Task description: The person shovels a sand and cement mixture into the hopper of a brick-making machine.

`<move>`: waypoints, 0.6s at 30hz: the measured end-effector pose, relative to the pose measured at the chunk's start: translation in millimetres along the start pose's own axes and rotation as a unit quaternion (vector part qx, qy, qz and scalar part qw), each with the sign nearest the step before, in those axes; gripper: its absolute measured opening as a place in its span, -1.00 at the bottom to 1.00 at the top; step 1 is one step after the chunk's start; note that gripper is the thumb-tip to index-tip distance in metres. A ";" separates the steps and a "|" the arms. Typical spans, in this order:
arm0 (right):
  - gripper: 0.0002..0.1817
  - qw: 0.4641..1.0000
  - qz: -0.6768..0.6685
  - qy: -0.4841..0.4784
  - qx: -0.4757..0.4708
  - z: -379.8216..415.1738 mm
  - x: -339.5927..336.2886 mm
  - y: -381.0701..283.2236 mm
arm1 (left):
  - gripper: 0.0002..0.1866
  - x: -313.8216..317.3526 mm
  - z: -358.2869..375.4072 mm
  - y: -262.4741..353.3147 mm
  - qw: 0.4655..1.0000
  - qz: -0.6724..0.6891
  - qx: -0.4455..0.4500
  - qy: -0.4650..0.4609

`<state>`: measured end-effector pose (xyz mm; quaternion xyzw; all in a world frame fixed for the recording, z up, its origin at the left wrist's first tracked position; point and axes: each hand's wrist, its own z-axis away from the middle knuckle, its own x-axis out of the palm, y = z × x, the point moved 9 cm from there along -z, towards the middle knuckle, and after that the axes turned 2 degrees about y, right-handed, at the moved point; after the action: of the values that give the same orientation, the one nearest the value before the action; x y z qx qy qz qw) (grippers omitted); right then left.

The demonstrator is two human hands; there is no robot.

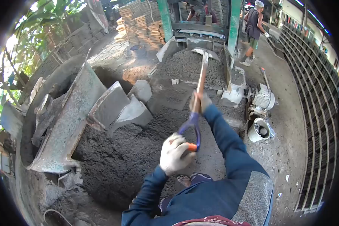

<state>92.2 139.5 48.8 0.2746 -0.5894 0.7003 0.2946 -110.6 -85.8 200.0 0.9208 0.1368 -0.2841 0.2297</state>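
Note:
A shovel [202,75] with a wooden shaft and a purple D-shaped handle stretches away from me. My left hand [174,153], in a pale work glove, is closed around the orange grip at the handle's near end. Farther up, my right hand [200,101] wraps the shaft; it is gloved and slightly blurred. The metal blade lies at the far heap of dark grey, damp-looking mix [188,66], its underside hidden. A larger heap of similar mix [116,154] spreads to the left of my hands.
A rusty metal chute [69,120] and broken slabs [133,111] stand left. Beyond the far heap rises a green-framed machine [164,19]. To the right are a motor [263,98], a white bucket [258,130] and a long rack [316,94]. Another person [254,26] stands at the back right.

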 end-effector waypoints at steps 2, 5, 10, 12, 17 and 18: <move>-0.81 0.987 0.053 0.111 0.099 45.9 -86.7 46.1 | -0.68 13.3 94.8 -48.4 0.981 0.009 -0.185 0.053; -0.73 0.883 0.334 0.321 0.073 90.9 -216.2 27.9 | -0.64 47.1 315.2 -133.7 0.787 0.155 -0.598 0.004; -0.73 0.701 0.600 0.381 -0.054 170.1 -198.6 -20.8 | -0.66 31.9 438.1 -148.9 0.714 0.182 -0.671 -0.087; -0.66 0.663 0.640 0.388 -0.030 238.2 -119.4 -12.4 | -0.66 30.3 419.3 -136.7 0.659 0.274 -0.699 -0.050; -0.69 0.779 0.558 0.278 -0.064 320.4 -129.2 65.7 | -0.69 60.3 273.1 -120.1 0.651 0.564 -0.508 -0.002; -0.68 0.802 0.536 0.263 -0.015 336.7 -116.0 73.0 | -0.63 66.8 235.2 -113.6 0.632 0.594 -0.497 0.009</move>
<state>129.4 -212.8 -32.6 -0.2843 -0.5530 0.7829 0.0209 -208.9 -98.1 -50.8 0.5517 -0.3169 0.0330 0.7708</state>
